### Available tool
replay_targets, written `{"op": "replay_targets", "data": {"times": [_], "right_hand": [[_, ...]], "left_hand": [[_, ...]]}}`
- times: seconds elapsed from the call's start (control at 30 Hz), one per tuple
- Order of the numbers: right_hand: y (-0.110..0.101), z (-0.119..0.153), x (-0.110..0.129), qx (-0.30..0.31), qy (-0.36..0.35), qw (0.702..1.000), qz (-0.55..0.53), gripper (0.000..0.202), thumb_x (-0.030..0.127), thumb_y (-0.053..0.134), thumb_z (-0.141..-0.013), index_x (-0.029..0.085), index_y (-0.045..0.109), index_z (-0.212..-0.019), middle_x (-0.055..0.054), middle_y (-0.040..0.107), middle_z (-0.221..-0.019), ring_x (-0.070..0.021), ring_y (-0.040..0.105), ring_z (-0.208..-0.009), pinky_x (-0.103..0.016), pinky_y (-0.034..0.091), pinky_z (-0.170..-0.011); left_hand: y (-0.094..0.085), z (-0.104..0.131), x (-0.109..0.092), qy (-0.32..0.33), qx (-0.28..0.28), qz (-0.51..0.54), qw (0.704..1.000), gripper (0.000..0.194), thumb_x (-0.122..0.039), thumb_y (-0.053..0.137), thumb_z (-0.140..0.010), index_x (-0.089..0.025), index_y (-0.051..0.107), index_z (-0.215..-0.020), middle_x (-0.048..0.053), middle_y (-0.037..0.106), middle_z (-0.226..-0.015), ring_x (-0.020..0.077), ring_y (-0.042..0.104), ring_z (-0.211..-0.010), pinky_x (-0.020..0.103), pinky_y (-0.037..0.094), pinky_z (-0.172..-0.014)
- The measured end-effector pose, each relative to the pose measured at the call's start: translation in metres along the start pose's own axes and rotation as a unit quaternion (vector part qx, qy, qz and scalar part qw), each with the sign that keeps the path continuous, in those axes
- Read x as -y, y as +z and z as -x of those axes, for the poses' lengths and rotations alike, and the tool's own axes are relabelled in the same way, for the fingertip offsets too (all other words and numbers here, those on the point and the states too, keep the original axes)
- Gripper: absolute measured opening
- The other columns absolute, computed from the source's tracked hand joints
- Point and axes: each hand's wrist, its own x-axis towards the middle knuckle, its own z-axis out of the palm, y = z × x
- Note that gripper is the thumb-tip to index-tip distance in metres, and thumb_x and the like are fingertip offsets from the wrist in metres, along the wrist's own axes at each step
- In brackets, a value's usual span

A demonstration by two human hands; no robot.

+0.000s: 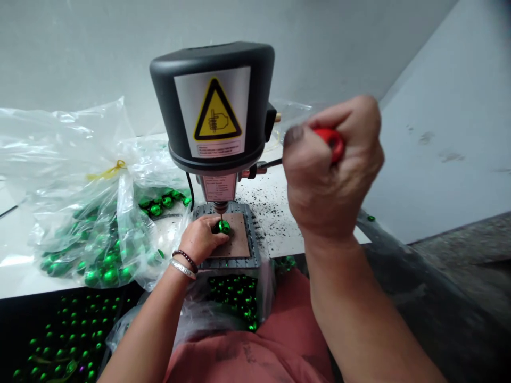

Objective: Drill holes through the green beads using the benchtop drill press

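Note:
My left hand (pixel 202 238) pinches a shiny green ball (pixel 224 227) between thumb and fingers, holding it on a brown board (pixel 237 242). The board lies on the grey base (pixel 252 234) of a small bench drill press (pixel 211 106). Straight above the ball the drill bit (pixel 221 216) points down and appears to meet its top. At the right, my right hand (pixel 331 170) is wrapped round the red knob (pixel 333 142) of the drill's feed lever (pixel 273 163). A beaded bracelet and a silver bangle circle my left wrist.
A clear plastic bag (pixel 131 229) of green balls, with a yellow tie (pixel 109 170), lies at the left. Dark shavings (pixel 279 223) litter the white table (pixel 16 276) beside the drill. Several green balls (pixel 72 335) fill a dark container below left; more (pixel 235 292) lie in plastic below the base.

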Motion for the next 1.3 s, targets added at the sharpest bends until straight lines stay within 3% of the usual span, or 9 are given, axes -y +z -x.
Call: {"op": "replay_targets", "data": {"times": [0.13, 0.4, 1.0, 1.2, 1.3], "right_hand": [[-0.007, 0.023, -0.004, -0.035, -0.066, 0.997, 0.029, 0.012, 0.015, 0.050, -0.073, 0.018, 0.040, -0.067, 0.007, 0.033, -0.057, -0.0005, 0.029, -0.051, -0.015, 0.030, -0.051], [-0.014, 0.055, -0.012, -0.025, -0.072, 0.994, 0.076, 0.003, 0.020, 0.049, -0.078, 0.020, 0.047, -0.080, 0.005, 0.048, -0.065, -0.0030, 0.043, -0.057, -0.017, 0.038, -0.055], [-0.006, 0.079, -0.014, -0.049, -0.024, 0.998, 0.035, 0.005, 0.019, 0.048, -0.080, 0.019, 0.047, -0.084, 0.002, 0.048, -0.067, -0.0065, 0.046, -0.060, -0.023, 0.039, -0.058], [-0.008, 0.092, -0.018, 0.018, -0.024, 0.999, 0.010, 0.010, 0.015, 0.042, -0.078, 0.015, 0.046, -0.068, 0.001, 0.048, -0.062, -0.0051, 0.046, -0.054, -0.020, 0.034, -0.049], [-0.006, 0.079, -0.014, -0.019, -0.030, 0.999, 0.034, 0.007, 0.016, 0.044, -0.077, 0.015, 0.046, -0.070, 0.003, 0.048, -0.061, -0.0035, 0.043, -0.052, -0.019, 0.032, -0.048]], "left_hand": [[0.001, 0.000, 0.001, -0.005, 0.001, -0.005, 1.000, 0.035, -0.032, 0.065, -0.066, -0.023, 0.067, -0.100, 0.002, 0.066, -0.110, 0.0218, 0.059, -0.101, 0.032, 0.045, -0.088], [0.001, 0.003, 0.000, -0.007, 0.000, -0.006, 1.000, 0.029, -0.032, 0.064, -0.067, -0.023, 0.068, -0.094, 0.003, 0.067, -0.105, 0.0218, 0.059, -0.098, 0.031, 0.045, -0.086], [0.001, 0.005, 0.001, -0.001, 0.000, -0.011, 1.000, 0.028, -0.031, 0.063, -0.068, -0.024, 0.068, -0.094, 0.003, 0.066, -0.111, 0.0209, 0.059, -0.100, 0.029, 0.043, -0.087], [0.001, 0.005, 0.002, 0.007, -0.005, -0.011, 1.000, 0.030, -0.031, 0.063, -0.068, -0.024, 0.068, -0.097, 0.003, 0.065, -0.112, 0.0206, 0.059, -0.101, 0.028, 0.044, -0.086], [0.002, 0.005, 0.002, 0.005, -0.005, -0.007, 1.000, 0.031, -0.031, 0.064, -0.068, -0.024, 0.067, -0.098, 0.003, 0.065, -0.113, 0.0205, 0.059, -0.101, 0.028, 0.043, -0.086]]}}
